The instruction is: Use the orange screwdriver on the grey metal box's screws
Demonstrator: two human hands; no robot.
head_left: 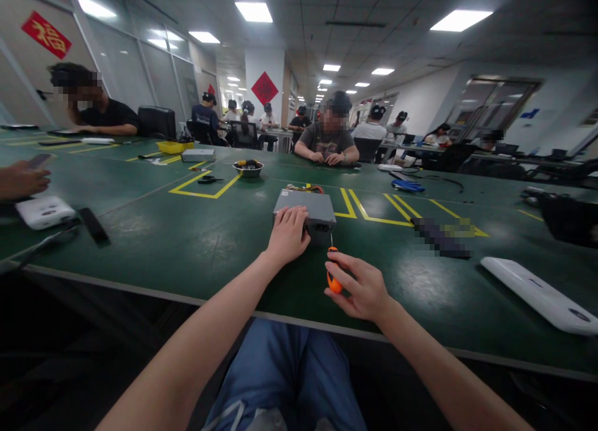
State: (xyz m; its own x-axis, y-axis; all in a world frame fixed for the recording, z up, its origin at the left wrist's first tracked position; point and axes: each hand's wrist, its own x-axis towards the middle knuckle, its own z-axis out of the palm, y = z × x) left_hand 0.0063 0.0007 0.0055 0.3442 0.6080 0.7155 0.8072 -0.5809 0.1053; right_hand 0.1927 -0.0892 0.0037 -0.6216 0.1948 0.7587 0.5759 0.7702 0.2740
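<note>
A grey metal computer power supply [321,205] sits on the green table in front of me, with its socket side facing me and coloured cables [304,189] behind it. My left hand [288,232] grips its left part, the fingers over the top and the thumb at the near side. In my right hand [359,284] is an orange-handled screwdriver [334,276], held between thumb and fingers. The thin shaft points up and away at the near right corner of the power supply. Whether the tip sits in a screw is too small to tell.
On the right lie a white power bank [537,294] and a blurred dark item [439,236]. A metal bowl [247,171], another grey box [199,155] and a yellow tray [169,147] stand farther back. A person's hand [23,180] shows at left; another person [326,138] sits opposite.
</note>
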